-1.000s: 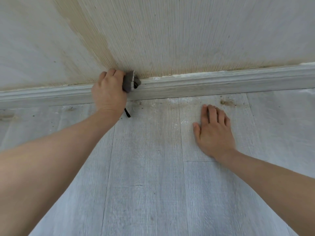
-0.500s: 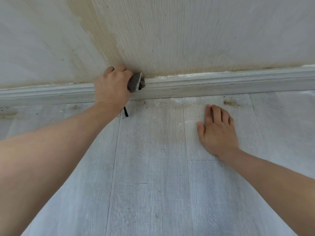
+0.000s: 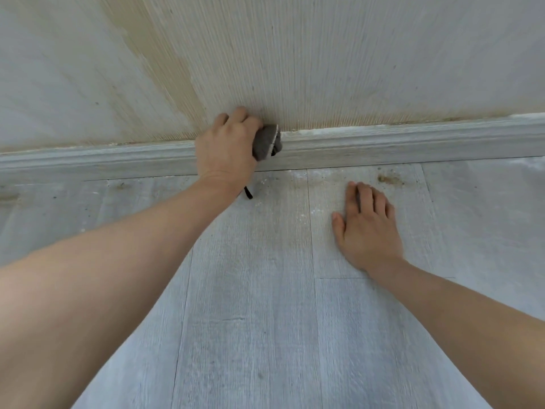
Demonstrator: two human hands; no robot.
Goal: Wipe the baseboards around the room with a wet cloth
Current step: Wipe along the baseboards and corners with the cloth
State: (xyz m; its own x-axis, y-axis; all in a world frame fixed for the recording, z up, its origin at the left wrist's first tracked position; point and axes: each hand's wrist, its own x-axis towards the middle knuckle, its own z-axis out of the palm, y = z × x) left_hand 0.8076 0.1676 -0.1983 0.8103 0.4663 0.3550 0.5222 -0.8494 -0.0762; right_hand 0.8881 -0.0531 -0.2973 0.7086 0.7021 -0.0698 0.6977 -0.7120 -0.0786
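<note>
Roughly mid-pass, by my read. The left hand [image 3: 225,149] is clenched around a bunched grey cloth [image 3: 265,142], pressing it onto the top edge of the baseboard [image 3: 413,140] where it meets the wall [image 3: 324,54]. A thin black strand [image 3: 248,192] hangs below the wrist — prob. part of the cloth, can't tell for sure. The right hand [image 3: 368,228] lies flat on the floor [image 3: 250,320], fingers straight, holding nothing, approx. just bracing the body.

Done vs. left: the baseboard to the left of the cloth looks fairly even in tone, so it may already be wiped, though wetness isn't visible. To the right of the cloth a whitish crust [image 3: 330,131] runs along the top lip, so that stretch looks untouched. A brown smudge [image 3: 389,180] and pale dust sit on the floor near the right hand — not baseboard, so outside the task.

Only 1 wall section shows; the rest of the room's baseboards are out of view, so most of the job likely remains.
</note>
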